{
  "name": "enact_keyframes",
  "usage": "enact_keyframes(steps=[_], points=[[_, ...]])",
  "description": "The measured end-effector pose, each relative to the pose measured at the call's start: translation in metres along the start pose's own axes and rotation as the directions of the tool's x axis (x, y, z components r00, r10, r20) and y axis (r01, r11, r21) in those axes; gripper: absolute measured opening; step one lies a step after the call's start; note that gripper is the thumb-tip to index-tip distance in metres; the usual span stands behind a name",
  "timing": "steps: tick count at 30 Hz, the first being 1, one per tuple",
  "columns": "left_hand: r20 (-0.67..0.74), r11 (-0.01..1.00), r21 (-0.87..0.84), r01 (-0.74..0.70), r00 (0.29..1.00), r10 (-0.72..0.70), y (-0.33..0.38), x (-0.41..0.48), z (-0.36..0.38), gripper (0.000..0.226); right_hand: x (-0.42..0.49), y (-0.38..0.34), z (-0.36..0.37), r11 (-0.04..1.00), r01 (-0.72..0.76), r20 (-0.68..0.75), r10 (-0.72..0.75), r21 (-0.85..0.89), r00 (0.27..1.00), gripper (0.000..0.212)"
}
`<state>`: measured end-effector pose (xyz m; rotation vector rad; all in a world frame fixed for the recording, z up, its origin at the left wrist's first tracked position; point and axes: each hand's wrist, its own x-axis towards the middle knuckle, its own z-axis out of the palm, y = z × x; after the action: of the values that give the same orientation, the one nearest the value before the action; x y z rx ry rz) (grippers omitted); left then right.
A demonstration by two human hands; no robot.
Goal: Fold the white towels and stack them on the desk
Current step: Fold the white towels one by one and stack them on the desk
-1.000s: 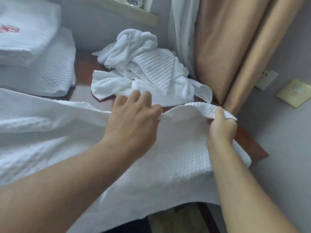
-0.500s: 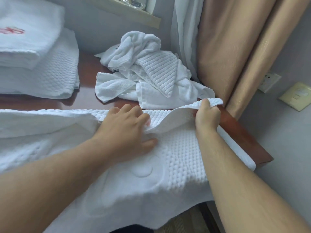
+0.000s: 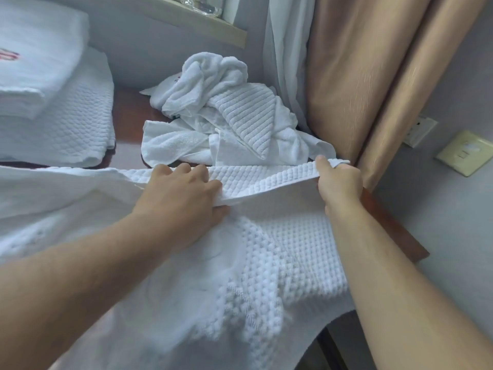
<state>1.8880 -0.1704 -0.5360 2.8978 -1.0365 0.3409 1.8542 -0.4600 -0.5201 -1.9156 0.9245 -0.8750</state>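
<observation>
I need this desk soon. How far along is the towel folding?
Done: a stack of folded towels sits far left on the desk. In hand: the left hand and right hand grip the far edge of a waffle-weave towel, mid-fold. Left: the crumpled towel pile beside the curtain is unfolded.

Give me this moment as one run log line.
step: folding white waffle-weave towel; left grip: pinches its raised edge; right grip: holds its corner; crumpled white towel pile: behind; folded white towel stack: far left
</observation>
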Motion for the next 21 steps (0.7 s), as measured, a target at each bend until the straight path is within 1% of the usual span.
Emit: enact_keyframes(steps=[2, 3, 4, 6, 8, 9, 11, 14, 18, 19, 21], points=[[-0.037, 0.997, 0.065, 0.044, 0.998, -0.041, 0.013, -0.007, 0.0, 0.035, -0.019, 0.013, -0.008, 1.0, 0.015, -0.053, -0.014, 0.007, 0.998, 0.04], [-0.066, 0.995, 0.072, 0.063, 0.996, -0.059, 0.02, -0.011, 0.001, 0.027, -0.027, 0.018, -0.01, 1.0, 0.02, -0.07, -0.019, 0.018, 0.997, 0.043], [-0.097, 0.995, 0.059, 0.081, 0.992, -0.075, 0.026, -0.015, 0.003, 0.022, -0.032, 0.02, -0.01, 0.999, 0.036, -0.086, -0.033, 0.036, 0.996, 0.045], [-0.186, 0.996, -0.014, 0.085, 0.979, -0.086, 0.03, -0.022, 0.005, 0.019, -0.038, 0.017, -0.011, 0.996, 0.07, -0.123, -0.062, 0.062, 0.991, 0.049], [-0.32, 0.996, -0.083, 0.019, 0.946, -0.045, 0.03, -0.025, 0.004, 0.019, -0.039, 0.01, -0.012, 0.994, 0.067, -0.197, -0.048, 0.091, 0.979, 0.048], [-0.383, 0.994, -0.102, -0.025, 0.923, -0.016, 0.03, -0.025, 0.002, 0.02, -0.04, 0.008, -0.013, 0.992, 0.054, -0.237, -0.024, 0.118, 0.971, 0.044], [-0.45, 0.987, -0.123, -0.103, 0.892, 0.037, 0.032, -0.025, -0.001, 0.026, -0.041, 0.005, -0.014, 0.986, 0.016, -0.303, 0.035, 0.167, 0.952, 0.034], [-0.432, 0.964, -0.162, -0.21, 0.893, 0.122, 0.036, -0.029, -0.006, 0.043, -0.041, 0.005, -0.019, 0.97, -0.01, -0.345, 0.096, 0.244, 0.934, 0.024], [-0.402, 0.915, -0.195, -0.353, 0.88, 0.254, 0.036, -0.032, -0.003, 0.046, -0.04, 0.01, -0.025, 0.95, 0.004, -0.391, 0.125, 0.312, 0.912, 0.017], [-0.389, 0.91, -0.195, -0.366, 0.881, 0.27, 0.036, -0.032, -0.002, 0.047, -0.039, 0.011, -0.026, 0.951, 0.007, -0.402, 0.123, 0.308, 0.907, 0.017], [-0.366, 0.91, -0.182, -0.371, 0.885, 0.288, 0.036, -0.03, -0.001, 0.053, -0.038, 0.013, -0.026, 0.951, 0.025, -0.417, 0.111, 0.308, 0.902, 0.026]])
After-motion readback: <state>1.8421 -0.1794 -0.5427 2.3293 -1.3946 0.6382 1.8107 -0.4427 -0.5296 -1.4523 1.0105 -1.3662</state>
